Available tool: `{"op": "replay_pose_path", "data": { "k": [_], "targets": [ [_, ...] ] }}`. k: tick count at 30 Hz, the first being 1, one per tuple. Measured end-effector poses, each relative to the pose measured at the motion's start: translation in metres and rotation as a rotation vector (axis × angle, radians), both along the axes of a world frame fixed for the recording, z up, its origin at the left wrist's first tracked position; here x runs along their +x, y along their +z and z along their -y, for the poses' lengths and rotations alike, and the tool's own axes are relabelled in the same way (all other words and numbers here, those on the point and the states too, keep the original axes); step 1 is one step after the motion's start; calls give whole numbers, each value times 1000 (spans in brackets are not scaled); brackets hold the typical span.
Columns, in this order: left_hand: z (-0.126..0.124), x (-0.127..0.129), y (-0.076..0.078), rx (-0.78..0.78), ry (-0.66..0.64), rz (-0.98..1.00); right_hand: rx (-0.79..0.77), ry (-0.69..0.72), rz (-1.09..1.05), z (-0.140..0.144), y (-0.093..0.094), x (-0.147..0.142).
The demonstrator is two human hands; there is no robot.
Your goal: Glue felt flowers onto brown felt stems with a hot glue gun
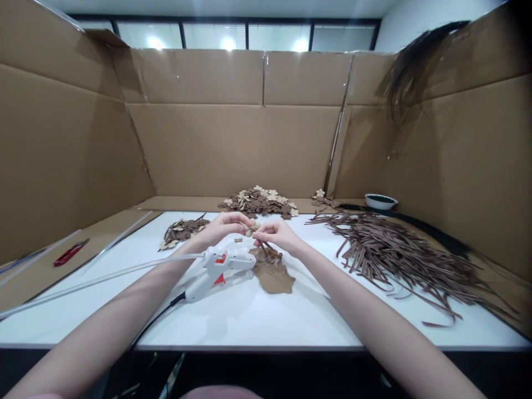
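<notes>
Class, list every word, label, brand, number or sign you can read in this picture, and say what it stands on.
None can be read.
The white glue gun shows only orange parts, no legible lettering.
The cardboard walls, white bowl and red scissors show no print.

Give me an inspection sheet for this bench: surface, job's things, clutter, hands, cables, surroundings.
Surface: white table, brown paper scrap at centre.
Job's things: small beige flower piece pinched between both hands; glue gun lying on the table below them.
Clutter: strips heaped at right; two petal piles; white bowl; red tool at left.
Hands: left hand and right hand both gripping the flower piece above the table.
Cables: black cord from the gun runs off the front edge; clear glue stick sticks out leftward.
Surroundings: cardboard walls on three sides; windows above.
</notes>
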State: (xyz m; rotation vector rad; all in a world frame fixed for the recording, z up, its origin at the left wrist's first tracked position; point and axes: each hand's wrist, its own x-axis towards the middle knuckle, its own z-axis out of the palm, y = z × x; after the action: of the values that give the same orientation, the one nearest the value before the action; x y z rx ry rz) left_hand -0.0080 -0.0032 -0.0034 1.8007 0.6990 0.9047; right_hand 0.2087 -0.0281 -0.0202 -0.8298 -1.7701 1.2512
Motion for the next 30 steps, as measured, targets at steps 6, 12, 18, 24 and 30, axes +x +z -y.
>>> {"op": "replay_pose_path", "data": {
  "k": [6,12,18,24,30],
  "targets": [
    [1,2,1,-17,6,49,-12,-22,-7,1,1,-1],
    [4,8,0,-33,30,111,-26,-42,25,2,-1,-3],
    [3,7,1,-19,45,69,-25,-55,26,1,1,-2],
    [3,6,2,30,5,1,-18,-66,50,2,0,-2],
    [4,7,3,88,-8,-39,-21,-74,75,2,0,-3]
  ]
}}
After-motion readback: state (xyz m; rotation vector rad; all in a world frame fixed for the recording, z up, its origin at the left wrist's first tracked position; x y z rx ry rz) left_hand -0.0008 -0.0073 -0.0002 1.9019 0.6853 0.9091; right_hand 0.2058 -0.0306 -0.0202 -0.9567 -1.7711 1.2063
